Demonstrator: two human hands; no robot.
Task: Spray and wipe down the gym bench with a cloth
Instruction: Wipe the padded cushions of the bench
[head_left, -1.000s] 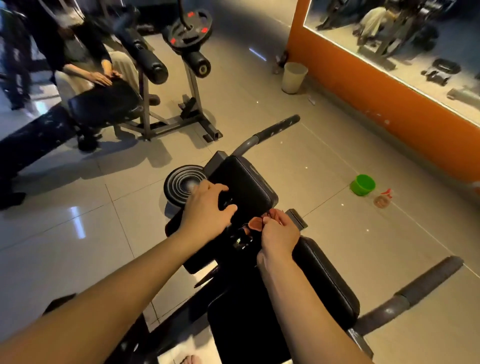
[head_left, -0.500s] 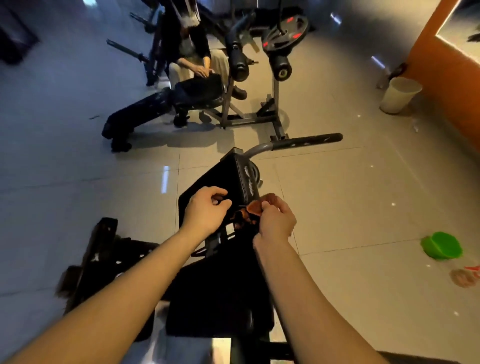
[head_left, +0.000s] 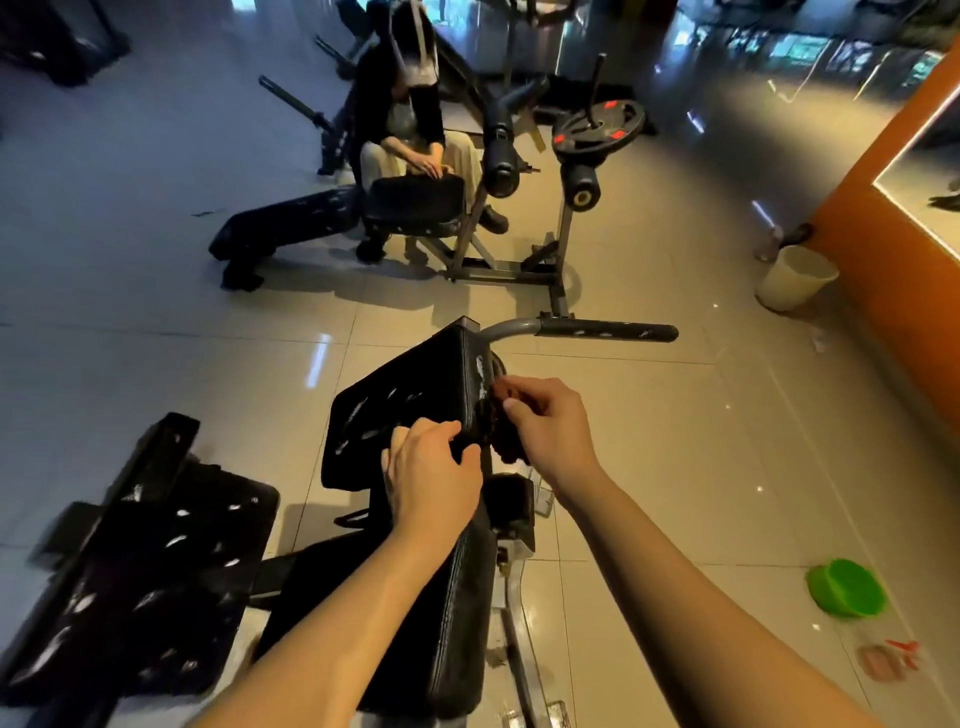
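**Wiping the side edge of the raised pad**

Your right fingers (head_left: 524, 397) are curled tight around a dark, bunched cloth (head_left: 506, 444) and press it to the right side edge of the raised pad (head_left: 405, 410). Your left fingers (head_left: 434, 434) and thumb close on that pad's near lower corner, apparently bracing it against the push. The right hand (head_left: 553, 428) and left hand (head_left: 434, 483) sit near each other, just apart. They are where the raised pad meets the long seat pad (head_left: 452, 623) under your forearms.

This reads as the wiping step, with plenty of the bench left to cover. The pale streaks on the pad's face could be glare or wet; you cannot tell which.

Next, draw the cloth along the side edge with firm, even pressure while the left hand steadies the pad. Then move on to the flat face and the seat pad.

A blurred pinkish thing (head_left: 888, 660) on the floor near the green bowl (head_left: 847, 587) may be the spray bottle. It lies well apart from the bench, so spraying again means freeing a hand.
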